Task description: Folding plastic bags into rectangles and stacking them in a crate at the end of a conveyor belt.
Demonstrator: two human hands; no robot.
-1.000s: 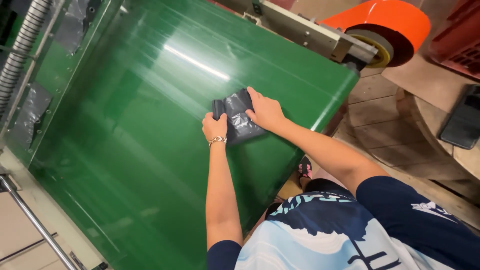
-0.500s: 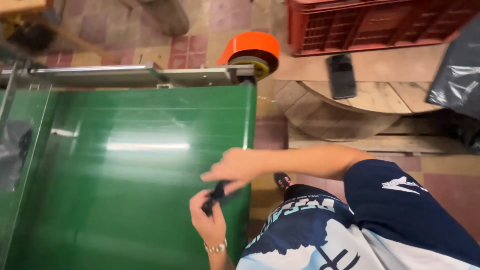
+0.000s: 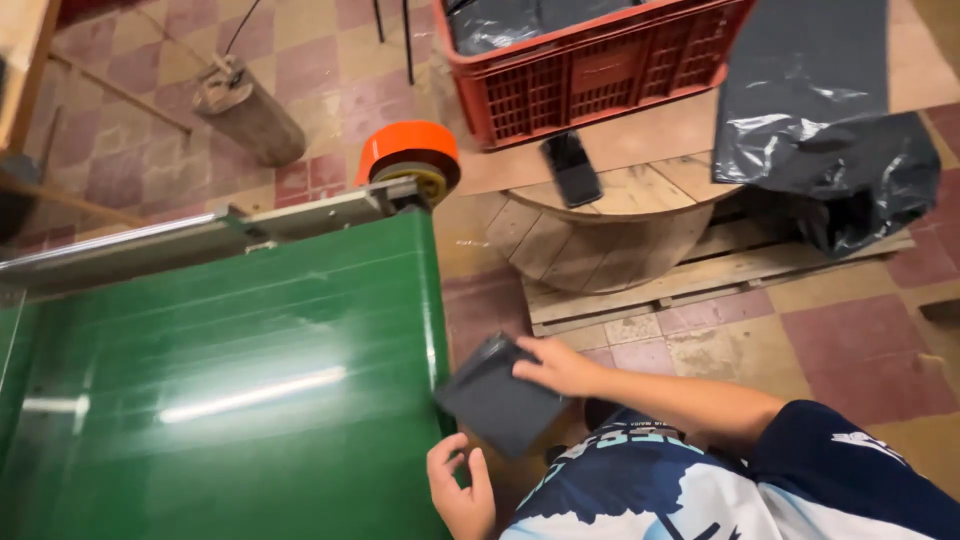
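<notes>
Folded dark plastic bag [image 3: 497, 402] — a flat, squarish grey packet — is now held just off the right edge of the green conveyor belt [image 3: 230, 400], in the lower middle of the frame. One second ago it was being pressed and folded on the belt surface itself; half a second ago it was pinched small between both hands at the belt's edge. Since then it has been lifted clear of the belt and is carried by the right hand [image 3: 560, 365] alone, the grip clenched on the packet's upper right corner. The left hand [image 3: 462, 490] has been released from it and is seen at the bottom of the frame, fingers loosely curled, holding nothing, near the packet's lower edge.

The folding can be judged as finished — the packet is compact and off the belt. In the upper right of the frame a red plastic crate [image 3: 590, 60] with dark bags inside is seen behind a wooden cable spool [image 3: 610, 225], on which a dark phone [image 3: 571, 168] lies; loose black sheeting [image 3: 810, 130] is draped to the right.
</notes>
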